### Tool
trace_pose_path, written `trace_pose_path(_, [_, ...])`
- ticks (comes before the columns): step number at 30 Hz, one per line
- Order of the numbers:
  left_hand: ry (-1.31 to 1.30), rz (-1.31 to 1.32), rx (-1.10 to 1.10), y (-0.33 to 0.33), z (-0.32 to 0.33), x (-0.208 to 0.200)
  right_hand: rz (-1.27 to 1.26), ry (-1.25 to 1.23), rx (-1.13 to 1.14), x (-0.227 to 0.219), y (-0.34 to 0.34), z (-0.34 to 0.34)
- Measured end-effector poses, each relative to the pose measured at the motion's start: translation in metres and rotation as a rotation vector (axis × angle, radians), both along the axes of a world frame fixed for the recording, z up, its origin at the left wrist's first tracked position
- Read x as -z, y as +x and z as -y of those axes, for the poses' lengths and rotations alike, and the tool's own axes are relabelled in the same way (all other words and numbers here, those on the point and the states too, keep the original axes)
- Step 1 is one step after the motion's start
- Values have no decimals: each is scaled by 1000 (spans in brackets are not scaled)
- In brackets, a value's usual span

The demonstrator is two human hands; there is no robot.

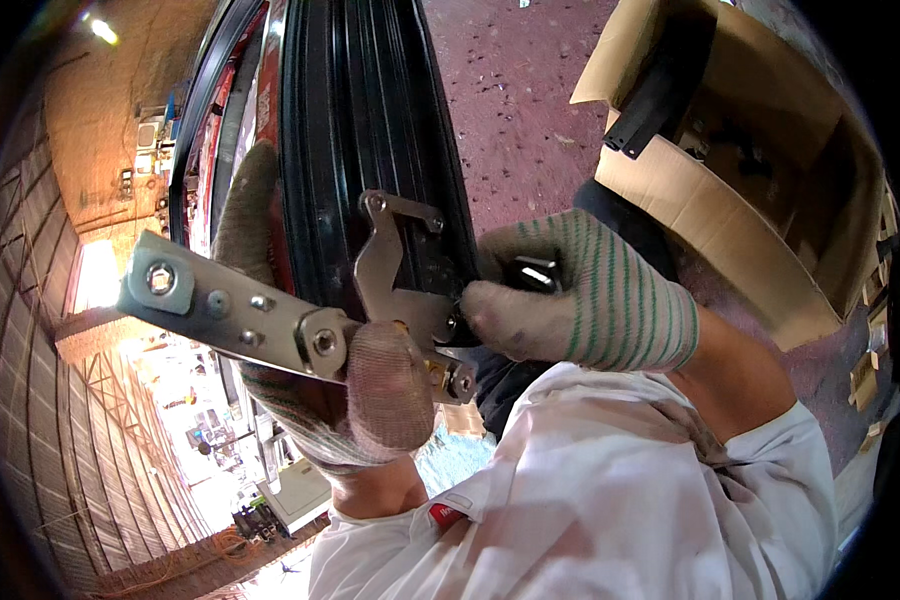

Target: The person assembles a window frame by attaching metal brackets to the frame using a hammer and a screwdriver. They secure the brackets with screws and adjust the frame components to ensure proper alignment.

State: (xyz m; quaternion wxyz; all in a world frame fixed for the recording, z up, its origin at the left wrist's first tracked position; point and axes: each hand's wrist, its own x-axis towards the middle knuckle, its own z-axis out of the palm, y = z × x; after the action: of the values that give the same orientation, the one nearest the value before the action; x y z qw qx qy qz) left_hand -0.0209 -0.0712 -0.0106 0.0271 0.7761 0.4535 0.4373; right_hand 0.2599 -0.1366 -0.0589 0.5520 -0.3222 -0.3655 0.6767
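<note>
A black ribbed panel (332,120) runs from the top of the view to its middle. At its near end sits a silver metal hinge (235,305), with a long flat arm reaching left and a curved link on the panel. My left hand (388,395), gloved, is closed around the panel's end, its thumb pressing on the hinge and its fingers showing at the panel's left side. Also gloved, my right hand (580,295) is closed beside the hinge's right end, fingertips close to a bolt (452,322). A small shiny black piece (537,273) shows in its grip; its kind is unclear.
An open cardboard box (710,210) with black parts inside stands at the right on the reddish, speckled floor (515,90). One long black part (665,85) sticks out over its edge. Red and black framework (232,90) lies left of the panel. A pale cabinet (298,495) stands lower left.
</note>
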Motion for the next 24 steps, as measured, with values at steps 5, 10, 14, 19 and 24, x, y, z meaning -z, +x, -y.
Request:
trace_pose_path(5, [4, -10, 1, 2, 0, 2, -226, -184, -86, 6, 24, 5])
trace_pose_path(10, [2, -9, -13, -1, 2, -1, 41, -112, 57, -3, 19, 1])
trace_pose_path(14, [2, -7, -24, -7, 5, -5, 92, -41, -7, 3, 9, 1])
trace_pose_path(19, [3, -13, -29, -9, 10, -7, -35, 70, -22, 2, -1, 8])
trace_pose_path(24, [2, -22, -13, -2, 9, -7, -47, 40, 20, 6, -6, 8])
